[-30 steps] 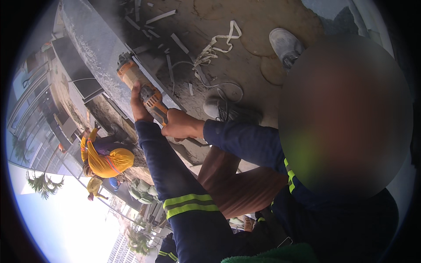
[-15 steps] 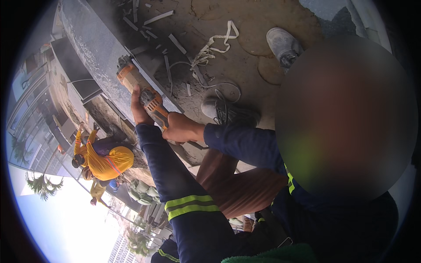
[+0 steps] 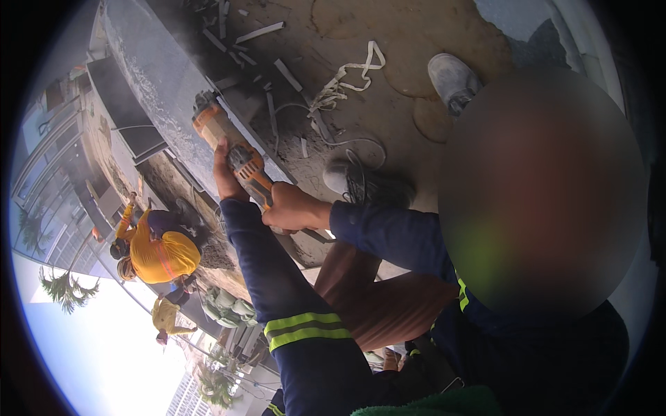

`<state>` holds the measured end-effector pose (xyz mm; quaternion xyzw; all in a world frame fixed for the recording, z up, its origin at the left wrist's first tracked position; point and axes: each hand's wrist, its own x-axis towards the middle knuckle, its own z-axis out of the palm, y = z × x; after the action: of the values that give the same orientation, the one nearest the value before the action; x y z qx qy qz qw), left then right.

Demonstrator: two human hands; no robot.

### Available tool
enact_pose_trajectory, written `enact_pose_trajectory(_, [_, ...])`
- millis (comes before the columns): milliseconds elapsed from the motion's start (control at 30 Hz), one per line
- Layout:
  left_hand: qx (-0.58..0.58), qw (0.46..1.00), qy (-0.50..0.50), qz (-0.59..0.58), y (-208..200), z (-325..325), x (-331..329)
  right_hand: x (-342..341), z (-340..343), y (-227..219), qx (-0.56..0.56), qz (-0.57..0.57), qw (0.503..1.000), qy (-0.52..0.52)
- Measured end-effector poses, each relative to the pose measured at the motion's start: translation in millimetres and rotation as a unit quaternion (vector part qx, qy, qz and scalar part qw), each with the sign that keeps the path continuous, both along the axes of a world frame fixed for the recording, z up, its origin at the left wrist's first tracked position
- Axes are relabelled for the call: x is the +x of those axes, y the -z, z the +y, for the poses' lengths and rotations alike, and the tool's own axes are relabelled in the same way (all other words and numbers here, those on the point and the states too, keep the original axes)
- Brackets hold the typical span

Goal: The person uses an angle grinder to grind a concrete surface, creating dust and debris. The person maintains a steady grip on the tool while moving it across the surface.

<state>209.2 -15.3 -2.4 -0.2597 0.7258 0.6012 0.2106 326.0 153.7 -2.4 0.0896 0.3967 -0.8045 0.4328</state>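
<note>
An orange and grey angle grinder (image 3: 244, 157) lies across the long grey slab (image 3: 142, 59), its head close to the slab's edge. Near that head, my left hand (image 3: 226, 170) is wrapped round the front of the tool's body. My right hand (image 3: 293, 206) closes round the rear handle. Both arms wear navy sleeves with yellow-green bands. I cannot make out the disc at the grinder's head; dust hazes the ground beside it.
White strips and broken pieces (image 3: 260, 32) litter the dirt, with a tangled pale strap (image 3: 347, 75) nearby. Two shoes (image 3: 454, 80) stand there. Workers in yellow (image 3: 164, 255) bend at the left, by green sacks (image 3: 225, 305). A large blur hides the right side.
The whole view has shifted slightly, the ground moving right and down in it. Both hands keep their hold on the angle grinder. One background worker has come apart from the other and bends lower.
</note>
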Motion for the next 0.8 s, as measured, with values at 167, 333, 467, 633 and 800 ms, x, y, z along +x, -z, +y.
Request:
enact_pose_trajectory(167, [-0.005, 1.000, 0.013, -0.004, 1, 1, -14, -9, -6, 0, 0.006, -0.017, 0.999, 0.052])
enact_pose_trajectory(333, [-0.033, 0.999, 0.026, 0.001, 4, -1, -28, -22, -9, 3, -0.021, -0.019, 0.999, 0.031])
enact_pose_trajectory(467, [-0.047, 0.999, 0.017, -0.017, 6, 4, -39, -33, -10, 8, -0.029, -0.016, 0.999, 0.039])
enact_pose_trajectory(633, [-0.024, 0.999, 0.016, -0.021, 12, -8, -54, -44, -12, 6, -0.030, -0.029, 0.998, 0.051])
enact_pose_trajectory(800, [-0.021, 0.999, 0.018, -0.025, 15, -10, -54, -44, -10, 8, -0.041, -0.033, 0.998, 0.044])
